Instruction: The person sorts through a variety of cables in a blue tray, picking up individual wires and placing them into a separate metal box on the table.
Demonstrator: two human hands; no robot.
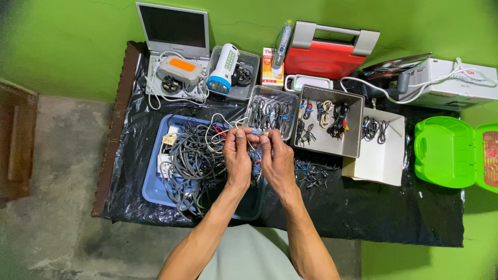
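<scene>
Blue plastic tray point(153, 189) of tangled grey cables point(194, 158) sat on black plastic sheeting point(363, 207). Above it, left hand point(237, 158) and right hand point(277, 161) both pinched shut on one thin white cable point(220, 124). Grey compartment box point(353, 148) of coiled leads lay right.

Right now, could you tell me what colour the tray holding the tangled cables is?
The tray is blue, seen in the head view.

Dark player screen point(174, 26) far left; orange-white carton point(268, 66) middle (upright); white box point(450, 83) right.
</scene>
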